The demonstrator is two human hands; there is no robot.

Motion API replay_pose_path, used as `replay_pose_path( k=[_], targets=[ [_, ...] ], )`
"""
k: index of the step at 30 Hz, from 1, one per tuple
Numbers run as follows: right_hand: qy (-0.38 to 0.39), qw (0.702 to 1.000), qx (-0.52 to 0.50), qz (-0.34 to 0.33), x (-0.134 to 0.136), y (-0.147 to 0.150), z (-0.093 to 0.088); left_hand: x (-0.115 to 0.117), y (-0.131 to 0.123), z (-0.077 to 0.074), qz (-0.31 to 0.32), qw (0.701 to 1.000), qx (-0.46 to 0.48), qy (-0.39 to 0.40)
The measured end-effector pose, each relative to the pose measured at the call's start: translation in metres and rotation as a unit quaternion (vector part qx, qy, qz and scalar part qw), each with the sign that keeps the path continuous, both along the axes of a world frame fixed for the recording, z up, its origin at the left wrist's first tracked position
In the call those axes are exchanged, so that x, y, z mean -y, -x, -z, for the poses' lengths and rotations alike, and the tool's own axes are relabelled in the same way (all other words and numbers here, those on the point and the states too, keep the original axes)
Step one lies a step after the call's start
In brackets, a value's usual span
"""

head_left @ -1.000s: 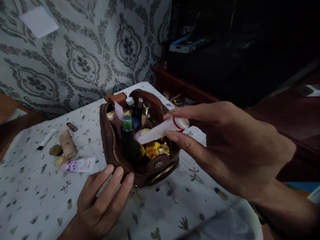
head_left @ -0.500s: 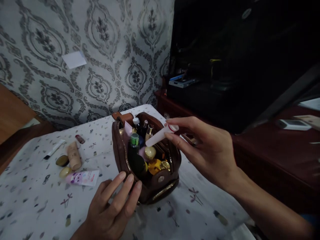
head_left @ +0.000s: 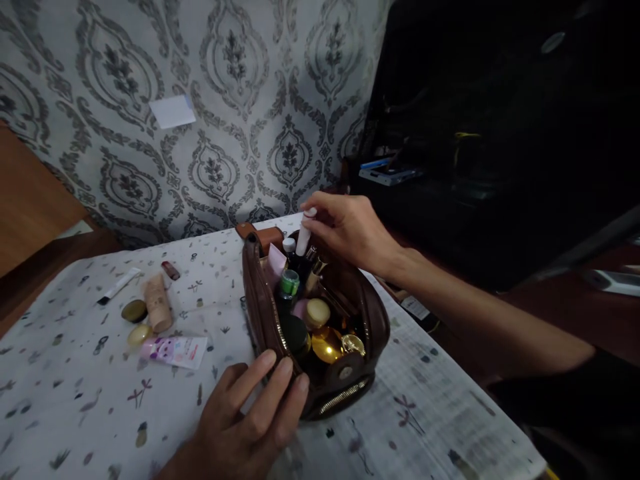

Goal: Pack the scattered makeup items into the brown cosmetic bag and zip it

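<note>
white tube (head_left: pixel 304 237) in head view: pinching it in right hand (head_left: pixel 356 230) at far end of bag (head_left: pixel 379 323), not yet let go. resting left hand (head_left: pixel 250 413), fingers extended, on bag's near-left rim. apparently well filled already, with green bottle (head_left: pixel 289 285) and more; leaving purple tube (head_left: pixel 175 351) and beige bottle (head_left: pixel 157 303) outside, toward left edge of table (head_left: pixel 60 393).

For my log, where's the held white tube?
Head view: the white tube is in the right hand, at the far end of the bag, right of the white-capped bottle.

Bag (head_left: pixel 377 327) on table (head_left: pixel 75 363), tubes (head_left: pixel 176 351) left, bottles (head_left: pixel 289 285) inside
</note>
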State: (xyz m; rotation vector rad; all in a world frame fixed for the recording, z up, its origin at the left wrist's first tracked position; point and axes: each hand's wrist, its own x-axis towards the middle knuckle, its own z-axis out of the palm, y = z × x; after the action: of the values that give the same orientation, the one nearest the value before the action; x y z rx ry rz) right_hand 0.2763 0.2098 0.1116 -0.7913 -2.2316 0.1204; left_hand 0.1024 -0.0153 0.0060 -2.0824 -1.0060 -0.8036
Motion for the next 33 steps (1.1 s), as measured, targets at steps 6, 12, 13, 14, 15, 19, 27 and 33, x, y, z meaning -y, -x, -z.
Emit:
replay_pose_path(
  k=[6,12,13,14,15,19,27,33],
  targets=[
    [0.039,0.976,0.202,0.068,-0.007,0.013,0.001,0.000,0.001,0.005,0.001,1.000,0.004,0.001],
    [0.028,0.963,0.254,0.089,-0.004,0.013,-0.002,-0.001,0.001,0.007,0.001,1.000,0.004,-0.003],
    [0.023,0.961,0.262,0.089,-0.005,0.012,-0.002,0.000,0.001,0.006,0.003,1.000,0.003,-0.003],
    [0.020,0.959,0.270,0.087,-0.006,0.012,-0.002,0.000,0.002,0.006,0.002,1.000,-0.001,0.004],
    [0.020,0.957,0.277,0.085,-0.007,0.012,-0.001,0.000,0.002,0.006,0.002,1.000,-0.001,0.006],
    [0.040,0.952,0.290,0.089,-0.013,0.011,-0.001,-0.001,0.001,0.005,0.011,1.000,0.005,-0.002],
    [0.086,0.960,0.255,0.075,-0.017,0.007,0.000,-0.003,0.001,0.010,0.016,1.000,0.016,-0.019],
    [0.137,0.962,0.231,0.054,-0.019,-0.004,0.001,-0.002,0.003,0.013,0.009,1.000,0.011,-0.004]
  ],
)
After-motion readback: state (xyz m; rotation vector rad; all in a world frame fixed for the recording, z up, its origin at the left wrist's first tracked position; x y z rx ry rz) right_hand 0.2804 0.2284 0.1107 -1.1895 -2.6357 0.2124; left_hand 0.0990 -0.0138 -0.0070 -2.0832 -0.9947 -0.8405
